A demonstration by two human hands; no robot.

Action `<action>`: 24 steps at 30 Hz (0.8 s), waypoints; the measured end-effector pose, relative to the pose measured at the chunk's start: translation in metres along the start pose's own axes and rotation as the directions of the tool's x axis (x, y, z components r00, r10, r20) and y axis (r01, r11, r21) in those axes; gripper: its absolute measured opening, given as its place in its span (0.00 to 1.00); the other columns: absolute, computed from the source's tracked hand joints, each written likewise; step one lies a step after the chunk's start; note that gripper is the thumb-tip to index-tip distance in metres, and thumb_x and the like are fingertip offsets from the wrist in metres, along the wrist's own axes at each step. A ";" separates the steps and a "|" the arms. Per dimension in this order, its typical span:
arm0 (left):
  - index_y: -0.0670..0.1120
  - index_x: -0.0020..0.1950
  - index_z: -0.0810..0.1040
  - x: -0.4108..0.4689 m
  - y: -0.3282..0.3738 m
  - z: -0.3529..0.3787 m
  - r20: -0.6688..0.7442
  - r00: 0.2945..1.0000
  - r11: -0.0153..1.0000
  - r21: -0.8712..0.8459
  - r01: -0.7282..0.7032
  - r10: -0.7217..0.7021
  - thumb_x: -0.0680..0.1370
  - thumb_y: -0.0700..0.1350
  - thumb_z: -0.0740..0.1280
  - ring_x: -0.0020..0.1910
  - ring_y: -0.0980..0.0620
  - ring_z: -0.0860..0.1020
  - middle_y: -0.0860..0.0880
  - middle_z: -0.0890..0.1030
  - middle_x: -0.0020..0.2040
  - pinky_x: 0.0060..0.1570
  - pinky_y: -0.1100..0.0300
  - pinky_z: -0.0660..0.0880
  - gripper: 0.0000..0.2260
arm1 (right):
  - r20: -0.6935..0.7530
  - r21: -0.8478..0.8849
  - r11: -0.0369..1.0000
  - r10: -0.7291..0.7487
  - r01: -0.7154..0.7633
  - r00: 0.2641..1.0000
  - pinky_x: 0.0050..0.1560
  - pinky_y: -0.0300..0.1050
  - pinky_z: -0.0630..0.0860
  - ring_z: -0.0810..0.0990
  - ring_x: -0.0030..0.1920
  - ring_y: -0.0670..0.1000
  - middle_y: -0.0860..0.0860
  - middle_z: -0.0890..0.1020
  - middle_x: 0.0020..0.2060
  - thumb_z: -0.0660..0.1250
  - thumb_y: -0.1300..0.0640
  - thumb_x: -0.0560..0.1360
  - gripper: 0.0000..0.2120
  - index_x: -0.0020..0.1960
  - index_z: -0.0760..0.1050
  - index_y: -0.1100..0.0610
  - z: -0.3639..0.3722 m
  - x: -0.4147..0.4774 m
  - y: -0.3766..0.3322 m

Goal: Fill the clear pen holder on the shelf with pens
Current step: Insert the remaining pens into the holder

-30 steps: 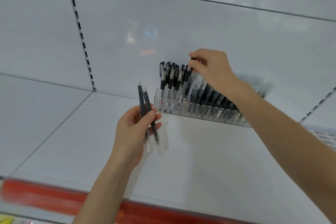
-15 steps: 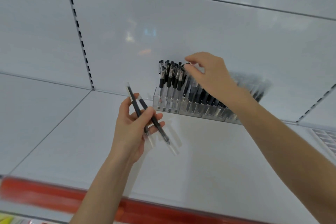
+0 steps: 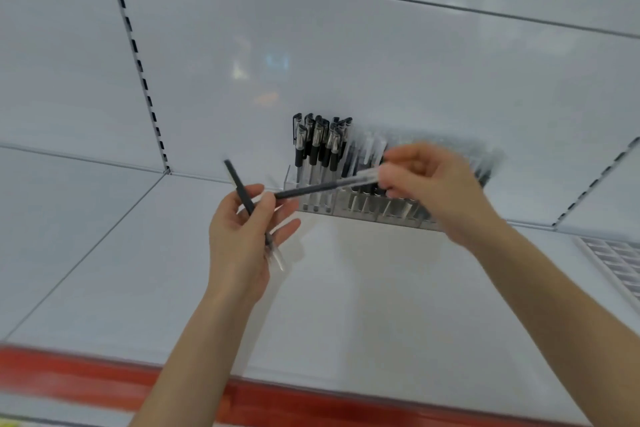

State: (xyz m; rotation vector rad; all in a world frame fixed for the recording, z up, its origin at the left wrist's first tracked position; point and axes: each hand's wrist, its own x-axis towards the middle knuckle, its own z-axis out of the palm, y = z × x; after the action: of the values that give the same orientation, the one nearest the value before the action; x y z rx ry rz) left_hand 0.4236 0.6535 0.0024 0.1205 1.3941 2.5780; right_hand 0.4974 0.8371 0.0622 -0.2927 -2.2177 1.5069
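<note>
Clear pen holder (image 3: pixel 346 208) sits on the white shelf (image 3: pixel 346 315), far edge, 12 o'clock from me, pushed up against the back panel (image 3: pixel 346 55). Left compartments carry black-capped pens (image 3: pixel 318 146) standing upright, caps up. More dark pens lean in the compartments toward 3 o'clock, but that part is blurred and half hidden behind my right hand, so I can't count them.

My left hand (image 3: pixel 242 239) is raised off the shelf at 8 o'clock from the holder, palm toward me. Thumb and fingers are curled round a dark pen (image 3: pixel 242 194). It's tilted, top end toward 11 o'clock, clear end sticking out under the palm toward 5 o'clock.

My right hand (image 3: pixel 429 184) is in front of the holder's right half. Its fingertips pinch the clear end of a second pen (image 3: pixel 322 187). That pen lies nearly level across the front of the holder, its dark end pointing to 9 o'clock and reaching the left thumb tip. Touching or only just beside, I can't tell. It's not in any compartment.

Red strip (image 3: pixel 104 381) runs along the shelf's front edge at 6 o'clock. Slotted upright (image 3: pixel 138 62) on the back panel at 10 o'clock. White grille (image 3: pixel 616 263) at 3 o'clock, well apart from the holder.
</note>
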 end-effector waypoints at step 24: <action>0.45 0.48 0.79 -0.008 -0.002 -0.014 0.045 0.999 0.984 0.179 -0.009 0.000 0.77 0.37 0.63 0.37 0.55 0.80 0.50 0.82 0.35 0.41 0.64 0.79 0.06 | -0.095 -0.518 0.768 -0.489 0.377 0.867 0.46 0.33 0.70 0.74 0.43 0.47 0.56 0.81 0.43 0.66 0.60 0.74 0.07 0.49 0.79 0.63 0.012 0.093 -0.012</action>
State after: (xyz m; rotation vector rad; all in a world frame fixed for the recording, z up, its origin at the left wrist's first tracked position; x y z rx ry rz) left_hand 0.4296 0.6410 -0.0066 0.2085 1.6083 2.4332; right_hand 0.4111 0.8606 0.0918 -0.0742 -2.2411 0.6217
